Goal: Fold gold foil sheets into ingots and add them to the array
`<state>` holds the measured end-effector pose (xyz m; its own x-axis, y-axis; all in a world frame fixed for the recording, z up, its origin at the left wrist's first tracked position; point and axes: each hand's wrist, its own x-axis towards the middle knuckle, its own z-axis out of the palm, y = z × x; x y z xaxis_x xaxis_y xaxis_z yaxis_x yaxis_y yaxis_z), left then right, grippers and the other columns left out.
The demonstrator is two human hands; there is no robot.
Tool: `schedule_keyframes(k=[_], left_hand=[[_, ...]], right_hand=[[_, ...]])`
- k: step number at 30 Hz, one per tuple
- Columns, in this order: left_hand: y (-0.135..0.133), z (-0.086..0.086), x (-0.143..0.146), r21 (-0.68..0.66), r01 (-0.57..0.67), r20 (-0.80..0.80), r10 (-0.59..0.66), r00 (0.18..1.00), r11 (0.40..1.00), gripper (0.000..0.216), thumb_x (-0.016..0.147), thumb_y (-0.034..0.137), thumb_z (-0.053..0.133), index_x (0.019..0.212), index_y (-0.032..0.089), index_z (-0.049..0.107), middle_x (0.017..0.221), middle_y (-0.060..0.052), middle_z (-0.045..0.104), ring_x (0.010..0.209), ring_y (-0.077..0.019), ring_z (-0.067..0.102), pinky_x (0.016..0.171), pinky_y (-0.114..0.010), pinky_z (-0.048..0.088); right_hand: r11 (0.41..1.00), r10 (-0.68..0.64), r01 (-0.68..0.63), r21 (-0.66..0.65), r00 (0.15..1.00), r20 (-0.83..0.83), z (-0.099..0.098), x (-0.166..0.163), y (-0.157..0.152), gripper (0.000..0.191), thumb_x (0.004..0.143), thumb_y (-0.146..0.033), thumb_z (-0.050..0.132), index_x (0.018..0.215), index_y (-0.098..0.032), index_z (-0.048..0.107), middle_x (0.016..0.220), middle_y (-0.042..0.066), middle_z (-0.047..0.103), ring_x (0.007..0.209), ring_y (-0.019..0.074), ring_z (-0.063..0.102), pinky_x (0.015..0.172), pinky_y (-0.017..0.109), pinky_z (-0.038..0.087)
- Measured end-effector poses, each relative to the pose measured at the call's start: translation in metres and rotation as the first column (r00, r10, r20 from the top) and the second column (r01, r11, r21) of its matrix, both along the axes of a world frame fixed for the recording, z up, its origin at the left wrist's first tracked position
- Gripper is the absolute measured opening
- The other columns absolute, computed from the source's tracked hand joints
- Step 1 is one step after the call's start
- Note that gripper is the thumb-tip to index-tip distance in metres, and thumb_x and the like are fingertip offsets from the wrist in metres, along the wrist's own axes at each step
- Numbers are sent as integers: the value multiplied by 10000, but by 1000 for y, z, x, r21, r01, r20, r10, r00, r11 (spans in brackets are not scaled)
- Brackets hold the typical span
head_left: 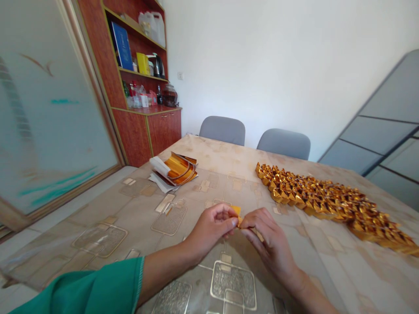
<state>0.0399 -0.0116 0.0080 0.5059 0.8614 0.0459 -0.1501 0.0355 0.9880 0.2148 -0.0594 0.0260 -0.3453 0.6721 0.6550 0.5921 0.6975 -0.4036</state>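
Note:
Between my two hands is a small piece of gold foil paper (236,210), mostly covered by the fingers. My left hand (216,222) pinches it from the left with thumb and forefinger. From the right, my right hand (266,233) grips its near edge, fingertips almost touching the left thumb. Both hands are just above the patterned tablecloth (170,220). To the right lie many folded gold foil paper pieces (314,194), packed in long rows. A loose stack of gold foil sheets (180,168), curled and mixed with white paper, rests at the left.
Two grey chairs (222,128) stand at the table's far side, against a white wall. A red-brown cabinet (147,126) with bottles, a kettle and a glass jar is at the back left. A frosted glass door (55,109) is on the left; grey panels (386,100) lean at the right.

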Motion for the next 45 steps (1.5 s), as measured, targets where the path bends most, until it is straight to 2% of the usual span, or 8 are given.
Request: schedule_keyframes(k=[3,6,13,21,25,31,35,45], left_hand=[[-3,3,-3,358,-52,-166,118,979,932,176,861,300,597,829,174,716,798,-29,596,780,-171,558,723,-295,427],[-7,6,-3,459,-58,-189,161,969,887,130,819,257,639,845,176,738,819,-31,602,769,-171,560,708,-283,431],[-9,2,3,170,-49,-126,71,989,984,105,761,238,681,721,159,736,696,-46,694,651,-167,586,635,-271,434],[-9,4,5,-71,-34,-56,30,998,997,94,648,215,751,640,147,686,617,-8,641,573,-123,550,595,-244,410],[-8,5,3,-135,-23,-38,18,999,991,144,630,228,786,631,137,675,604,-2,632,562,-108,533,584,-235,390],[1,8,-4,-480,-47,104,110,988,876,182,671,217,788,779,153,655,742,-12,688,621,-102,598,616,-221,424],[7,3,-8,-609,79,218,70,974,789,181,713,180,749,854,152,640,786,-36,702,641,-113,623,613,-222,448],[4,-2,-8,-638,166,227,-22,974,751,236,648,144,780,813,138,612,695,-3,657,572,-91,603,581,-203,460]], right_hand=[[999,-46,44,-20,997,-66,0,2,1,127,979,-232,555,861,-220,599,785,13,620,761,176,559,689,284,426],[995,-70,58,-87,986,-154,-2,4,1,119,955,-224,596,838,-224,617,773,3,627,751,167,571,682,273,431],[912,-190,26,-408,910,-368,-6,6,0,131,875,-339,686,870,-209,668,760,7,644,730,171,595,681,281,474],[858,-216,-41,-511,875,-434,-5,8,2,230,805,-382,728,690,-187,684,659,10,663,632,157,567,602,279,444],[817,-257,-84,-570,832,-492,-6,11,5,257,784,-431,736,883,-195,734,650,-1,665,588,156,573,563,280,454],[922,-193,74,-380,938,-287,-10,12,2,351,910,-239,559,1260,-261,588,1043,63,699,869,201,642,823,392,531],[968,48,-65,-241,996,-77,-12,7,0,558,856,-81,546,1361,-311,490,1145,65,631,980,204,606,876,390,530],[977,58,-67,-204,997,-50,-2,9,-3,152,907,-226,619,928,-285,757,816,16,569,728,163,591,593,268,490]])
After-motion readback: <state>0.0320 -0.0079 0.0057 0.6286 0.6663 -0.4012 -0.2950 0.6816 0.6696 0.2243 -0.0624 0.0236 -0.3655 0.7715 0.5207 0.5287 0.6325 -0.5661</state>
